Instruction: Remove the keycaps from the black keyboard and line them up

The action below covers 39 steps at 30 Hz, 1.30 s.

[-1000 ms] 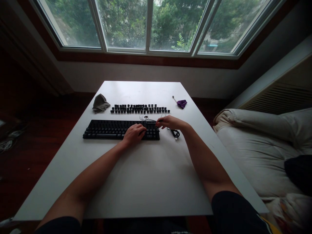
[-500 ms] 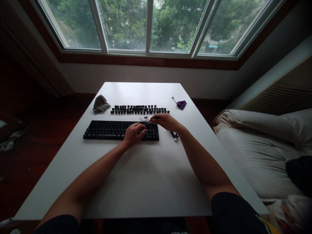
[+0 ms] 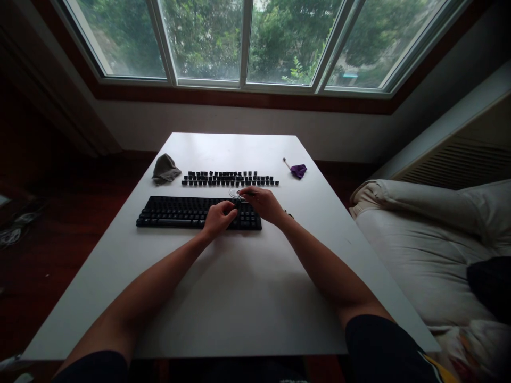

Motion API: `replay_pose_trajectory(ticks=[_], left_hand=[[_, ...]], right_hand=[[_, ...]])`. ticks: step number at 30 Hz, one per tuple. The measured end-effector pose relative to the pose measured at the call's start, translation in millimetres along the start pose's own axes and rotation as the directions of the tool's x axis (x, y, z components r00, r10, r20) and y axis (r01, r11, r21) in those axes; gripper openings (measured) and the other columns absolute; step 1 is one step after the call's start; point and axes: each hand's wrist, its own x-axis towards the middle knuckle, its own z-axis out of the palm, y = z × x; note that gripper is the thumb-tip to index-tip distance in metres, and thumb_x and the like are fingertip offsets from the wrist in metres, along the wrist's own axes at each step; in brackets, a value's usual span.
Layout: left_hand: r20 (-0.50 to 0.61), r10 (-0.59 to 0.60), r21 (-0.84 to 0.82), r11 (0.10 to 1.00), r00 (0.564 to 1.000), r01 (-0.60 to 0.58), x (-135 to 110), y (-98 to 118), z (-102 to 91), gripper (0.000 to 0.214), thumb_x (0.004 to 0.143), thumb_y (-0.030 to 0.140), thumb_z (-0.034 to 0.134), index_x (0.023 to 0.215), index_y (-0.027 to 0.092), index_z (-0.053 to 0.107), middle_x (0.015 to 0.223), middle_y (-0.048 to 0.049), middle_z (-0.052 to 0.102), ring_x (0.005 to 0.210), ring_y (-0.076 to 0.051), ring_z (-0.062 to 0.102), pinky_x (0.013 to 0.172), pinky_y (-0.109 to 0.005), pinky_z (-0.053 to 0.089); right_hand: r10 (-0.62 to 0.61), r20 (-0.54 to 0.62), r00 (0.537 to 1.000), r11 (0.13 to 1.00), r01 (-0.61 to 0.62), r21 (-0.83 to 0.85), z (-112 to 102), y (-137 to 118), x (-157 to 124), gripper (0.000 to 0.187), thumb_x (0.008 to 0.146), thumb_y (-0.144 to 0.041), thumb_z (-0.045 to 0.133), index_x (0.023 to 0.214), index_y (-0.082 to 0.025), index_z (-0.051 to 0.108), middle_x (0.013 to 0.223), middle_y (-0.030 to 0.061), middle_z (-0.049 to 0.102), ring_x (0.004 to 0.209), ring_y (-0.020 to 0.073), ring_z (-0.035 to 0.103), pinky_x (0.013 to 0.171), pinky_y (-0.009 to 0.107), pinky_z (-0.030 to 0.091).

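Note:
A black keyboard (image 3: 179, 211) lies across the white table (image 3: 239, 298). My left hand (image 3: 219, 218) rests on its right part with the fingers curled, pressing on the keys. My right hand (image 3: 261, 203) hovers over the keyboard's right end, fingers pinched on a thin wire tool whose tip points left near a small clear ring (image 3: 235, 192). Beyond the keyboard, two rows of loose black keycaps (image 3: 229, 178) are laid out.
A grey cloth (image 3: 165, 168) lies at the back left of the table. A purple cloth with a small brush (image 3: 297, 169) sits at the back right. A bed with white bedding (image 3: 431, 239) stands to the right. Windows fill the far wall.
My right hand has moved left from the keyboard's right edge to over its right end, now covering the black cable beside it. My left hand stayed on the keys.

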Motion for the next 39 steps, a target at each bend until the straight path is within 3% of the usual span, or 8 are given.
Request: replay_pose_trajectory(ticks=[4, 8, 16, 21, 25, 29, 34, 39], left_hand=[[-0.014, -0.006, -0.007, 1.000, 1.000, 0.006, -0.1, 0.8, -0.2, 0.022, 0.086, 0.038, 0.058, 0.085, 0.019, 0.069, 0.076, 0.0008, 0.068, 0.070, -0.015, 0.061, 0.070, -0.026, 0.047], [-0.049, 0.010, 0.001, 1.000, 0.999, -0.010, -1.2, 2.0, 0.6, 0.024, 0.088, 0.039, 0.058, 0.090, 0.018, 0.069, 0.081, -0.0010, 0.070, 0.074, -0.016, 0.063, 0.072, -0.028, 0.048], [-0.080, 0.040, -0.008, 0.999, 0.996, -0.040, -2.6, 0.1, 0.5, 0.027, 0.091, 0.042, 0.058, 0.098, 0.019, 0.070, 0.090, -0.0034, 0.074, 0.081, -0.018, 0.067, 0.077, -0.029, 0.051], [-0.062, 0.081, 0.016, 0.997, 0.995, -0.080, -2.6, -1.8, 0.4, 0.026, 0.093, 0.040, 0.057, 0.099, 0.019, 0.070, 0.092, -0.0038, 0.074, 0.082, -0.018, 0.066, 0.078, -0.030, 0.051], [0.013, 0.146, 0.072, 0.987, 0.989, -0.147, -3.0, -1.4, 0.4, 0.021, 0.094, 0.036, 0.056, 0.098, 0.021, 0.070, 0.094, -0.0040, 0.073, 0.085, -0.019, 0.066, 0.081, -0.032, 0.050], [0.091, 0.190, 0.220, 0.954, 0.978, -0.206, -5.2, -2.2, 4.3, 0.017, 0.093, 0.031, 0.056, 0.095, 0.023, 0.070, 0.094, -0.0037, 0.072, 0.089, -0.021, 0.065, 0.086, -0.037, 0.047], [0.137, 0.221, 0.334, 0.908, 0.966, -0.255, -7.4, -4.2, 10.0, 0.015, 0.092, 0.030, 0.057, 0.095, 0.024, 0.071, 0.095, -0.0036, 0.072, 0.089, -0.022, 0.062, 0.084, -0.039, 0.044], [0.149, 0.243, 0.358, 0.890, 0.958, -0.281, -7.4, -5.7, 12.7, 0.015, 0.093, 0.030, 0.057, 0.095, 0.025, 0.071, 0.096, -0.0039, 0.072, 0.090, -0.022, 0.060, 0.083, -0.039, 0.042]], right_hand=[[0.037, -0.044, 0.998, 0.997, -0.039, -0.062, 8.0, -4.0, -1.9, 0.026, 0.097, -0.037, 0.048, 0.105, -0.022, 0.067, 0.107, 0.0058, 0.073, 0.095, 0.0201, 0.066, 0.087, 0.030, 0.047], [0.178, -0.168, 0.970, 0.978, -0.193, -0.084, 7.2, -1.7, -2.8, 0.029, 0.099, -0.035, 0.038, 0.107, -0.021, 0.062, 0.085, 0.0047, 0.070, 0.076, 0.0192, 0.062, 0.075, 0.030, 0.045], [0.261, 0.038, 0.965, 0.964, -0.259, -0.063, 20.0, 17.8, 0.4, 0.030, 0.085, -0.047, 0.060, 0.095, -0.020, 0.068, 0.078, 0.0010, 0.067, 0.070, 0.0160, 0.056, 0.066, 0.027, 0.039], [0.264, -0.007, 0.965, 0.964, -0.264, -0.018, 32.2, 21.1, -0.3, 0.032, 0.082, -0.047, 0.062, 0.094, -0.018, 0.070, 0.076, 0.0008, 0.066, 0.067, 0.0146, 0.054, 0.064, 0.026, 0.038], [0.296, -0.074, 0.952, 0.952, -0.300, -0.054, 14.6, 30.2, 7.0, 0.031, 0.083, -0.044, 0.059, 0.093, -0.018, 0.070, 0.074, 0.0011, 0.066, 0.066, 0.0149, 0.054, 0.063, 0.027, 0.038], [0.437, -0.302, 0.847, 0.850, -0.499, -0.168, -38.0, 65.9, 11.5, 0.034, 0.085, -0.044, 0.053, 0.095, -0.016, 0.070, 0.086, 0.0070, 0.070, 0.073, 0.0183, 0.057, 0.065, 0.028, 0.039], [0.635, -0.461, 0.620, 0.532, -0.784, -0.320, -85.5, 122.5, -1.9, 0.032, 0.086, -0.038, 0.053, 0.101, -0.016, 0.071, 0.099, 0.0141, 0.073, 0.086, 0.0242, 0.062, 0.070, 0.030, 0.040], [0.710, -0.390, 0.586, 0.453, -0.805, -0.384, -79.4, 146.2, -8.8, 0.033, 0.088, -0.040, 0.054, 0.106, -0.018, 0.071, 0.106, 0.0144, 0.073, 0.094, 0.0256, 0.064, 0.073, 0.031, 0.043]])
